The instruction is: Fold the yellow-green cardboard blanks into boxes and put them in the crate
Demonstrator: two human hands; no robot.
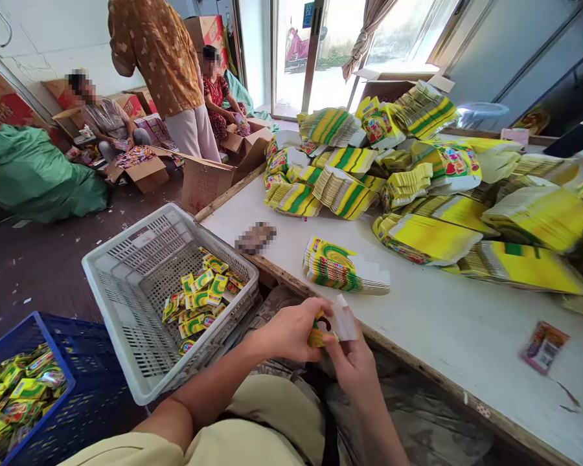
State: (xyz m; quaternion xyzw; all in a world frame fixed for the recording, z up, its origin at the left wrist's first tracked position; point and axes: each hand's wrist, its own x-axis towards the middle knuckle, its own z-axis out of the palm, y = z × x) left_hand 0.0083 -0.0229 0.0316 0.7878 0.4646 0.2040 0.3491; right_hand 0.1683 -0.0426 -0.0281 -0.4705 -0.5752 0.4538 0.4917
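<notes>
Both of my hands hold one small yellow printed carton [317,335] above the table's near edge. My left hand [296,329] grips its yellow body from the left, fingers curled round it. On the other side my right hand [354,362] pinches the carton by its white flap, which sticks up. What lies inside the carton I cannot make out. Just beyond my hands, a fanned stack of flat yellow cartons [333,264] lies on the white table [418,330]. To the left, a grey plastic crate [170,223] contains a heap of small folded yellow cartons [201,298].
Large piles of flat yellow cartons [432,220] cover the table's far side. A small packet [544,346] lies at the right. A blue crate [92,362] of filled-out packs stands lower left. Several people, open cardboard boxes [208,184] and a green sack [39,171] occupy the floor beyond.
</notes>
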